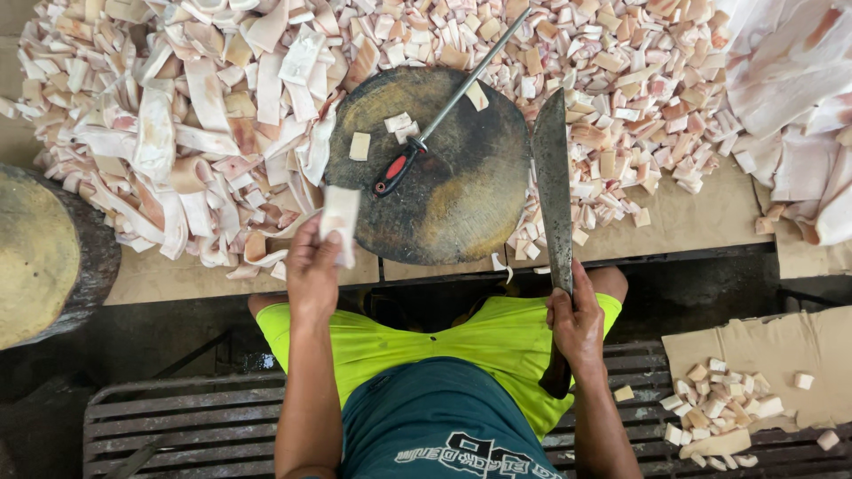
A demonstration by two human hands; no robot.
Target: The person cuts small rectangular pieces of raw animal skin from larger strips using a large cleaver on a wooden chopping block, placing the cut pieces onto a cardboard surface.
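My left hand (311, 269) holds a pale strip of pork skin (340, 220) by its near end, at the front left edge of a round dark chopping block (453, 191). My right hand (575, 326) grips the dark handle of a long cleaver (553, 182), whose blade points away along the block's right side. A sharpening steel with a red and black handle (417, 146) lies slantwise across the block, among a few small cut squares (359, 145).
Long uncut skin strips (191, 133) are piled at the left, small cut pieces (612, 80) behind and right of the block, big sheets (799, 89) at far right. A second round block (40, 253) stands at the left. Cardboard with scraps (737, 399) lies on the slatted bench.
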